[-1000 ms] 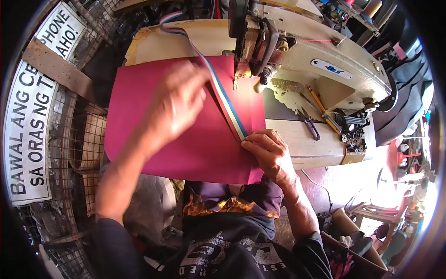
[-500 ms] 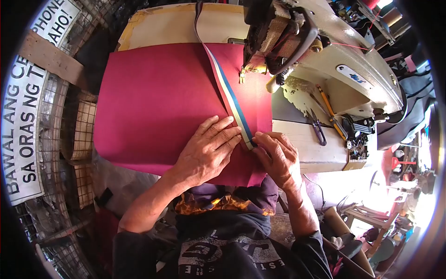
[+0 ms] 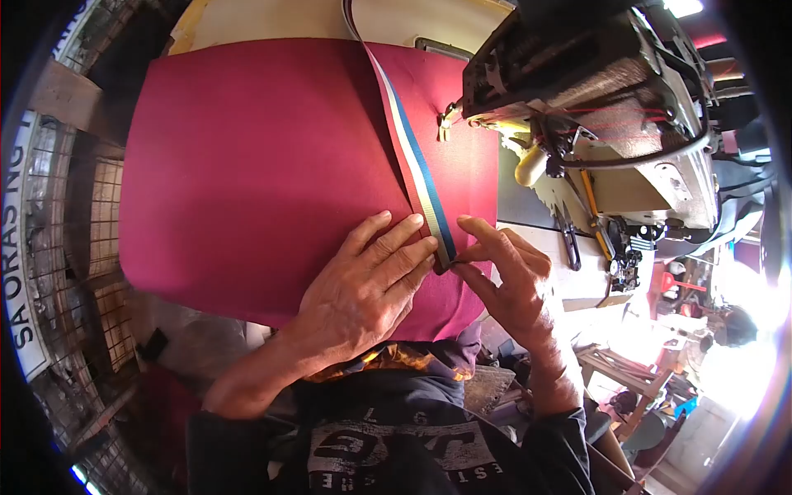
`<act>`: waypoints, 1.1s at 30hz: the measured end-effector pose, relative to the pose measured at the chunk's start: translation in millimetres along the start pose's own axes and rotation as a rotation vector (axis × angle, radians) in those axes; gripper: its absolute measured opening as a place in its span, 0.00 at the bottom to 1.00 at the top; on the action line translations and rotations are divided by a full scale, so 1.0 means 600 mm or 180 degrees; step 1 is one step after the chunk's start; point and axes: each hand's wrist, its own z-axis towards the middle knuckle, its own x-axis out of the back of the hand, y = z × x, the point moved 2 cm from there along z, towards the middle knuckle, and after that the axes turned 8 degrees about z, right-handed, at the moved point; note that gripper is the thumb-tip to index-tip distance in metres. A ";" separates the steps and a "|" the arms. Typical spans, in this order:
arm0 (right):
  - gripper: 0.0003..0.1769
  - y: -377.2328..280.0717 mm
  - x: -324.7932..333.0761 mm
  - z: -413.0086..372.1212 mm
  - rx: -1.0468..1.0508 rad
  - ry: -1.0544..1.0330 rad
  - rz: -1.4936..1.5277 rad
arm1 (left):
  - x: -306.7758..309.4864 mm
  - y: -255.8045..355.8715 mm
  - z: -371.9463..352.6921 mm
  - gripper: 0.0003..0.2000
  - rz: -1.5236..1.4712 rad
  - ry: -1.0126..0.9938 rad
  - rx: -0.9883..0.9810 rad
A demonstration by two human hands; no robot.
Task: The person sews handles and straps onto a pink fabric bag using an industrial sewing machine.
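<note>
A striped ribbon (image 3: 425, 177) in red, pale yellow-white and blue runs slantwise over a maroon sheet of fabric (image 3: 247, 165). My left hand (image 3: 359, 280) lies flat on the sheet, its fingertips against the ribbon's left edge near the lower end. At that end, on the other side, is my right hand (image 3: 520, 276). Its thumb tip is by the ribbon's corner and the forefinger is raised apart from it, with nothing visible between them. Upward, the ribbon continues past the sheet's far edge.
A sewing machine (image 3: 594, 99) stands at the upper right, its presser foot (image 3: 446, 124) over the sheet's right part. Dark-handled scissors (image 3: 569, 239) and an orange cutter (image 3: 596, 210) lie on the machine bed. Wire mesh (image 3: 70, 214) with a sign rises at the left.
My right forefinger has lifted away from the thumb, opening the pinch at the ribbon's end. My left hand stays flat by the ribbon. The camera view has shifted, with the machine appearing farther right.
</note>
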 end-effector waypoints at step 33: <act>0.28 0.008 -0.022 -0.062 0.1271 0.0207 -0.1095 | 0.010 0.010 0.013 0.19 0.0267 0.0021 -0.0113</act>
